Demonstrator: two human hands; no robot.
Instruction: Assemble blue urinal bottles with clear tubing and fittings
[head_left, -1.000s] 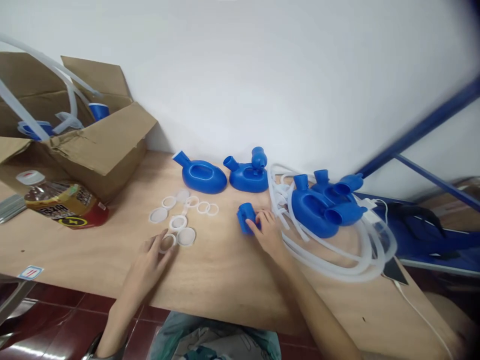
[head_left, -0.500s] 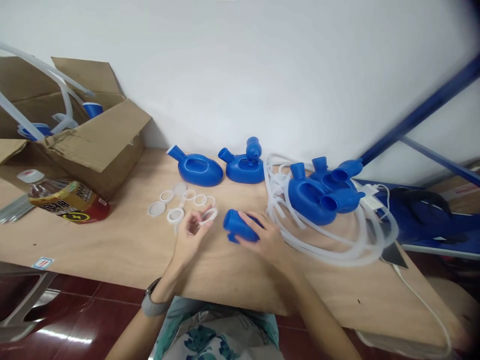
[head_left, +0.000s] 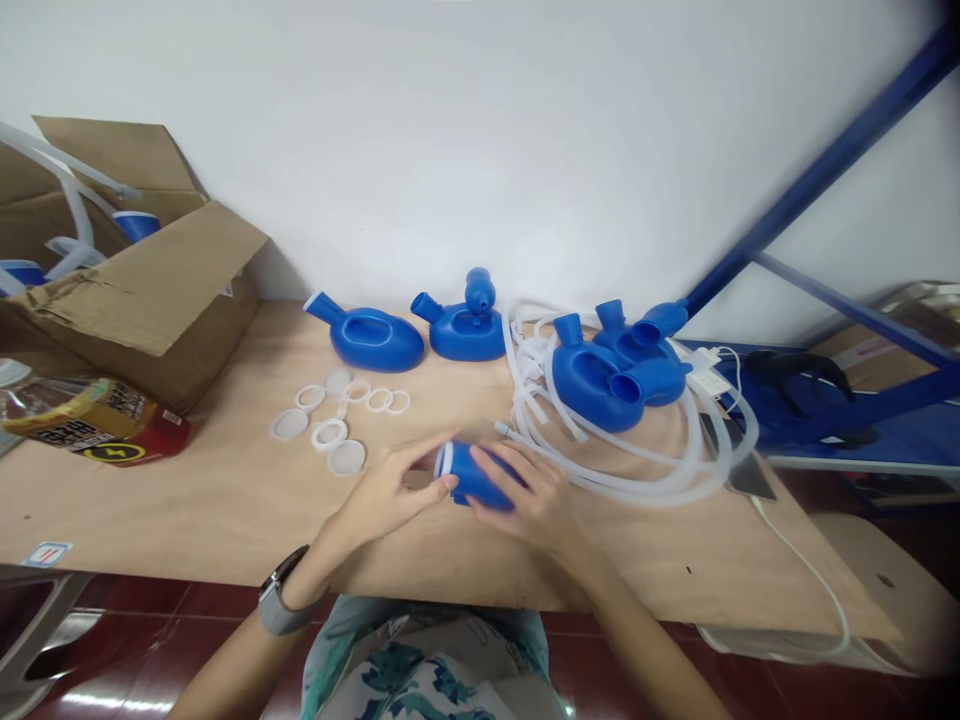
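My right hand (head_left: 538,502) is wrapped round a blue plastic urinal spout piece (head_left: 474,474), lying sideways just above the table. At its open left end sits a white ring (head_left: 445,460). My left hand (head_left: 391,492) pinches this ring against the mouth, with thumb below and fingers above. Left of my hands, several white rings (head_left: 328,433) and translucent discs (head_left: 347,457) are scattered on the wood. Behind them stand a blue urinal bottle (head_left: 379,350) with a white-rimmed neck and another bottle (head_left: 466,340) with a spout piece (head_left: 480,292) on top.
More blue bottles (head_left: 600,395) and coiled clear tubing (head_left: 660,490) lie to the right, near a phone (head_left: 752,475) and charger (head_left: 709,385). An open cardboard box (head_left: 217,300) and a drink bottle (head_left: 112,425) occupy the left. A blue metal frame (head_left: 825,175) rises at the right.
My left hand has moved right, bringing the white ring from beside the blue spout piece onto its mouth. My right hand still holds the piece. The camera view has shifted slightly.
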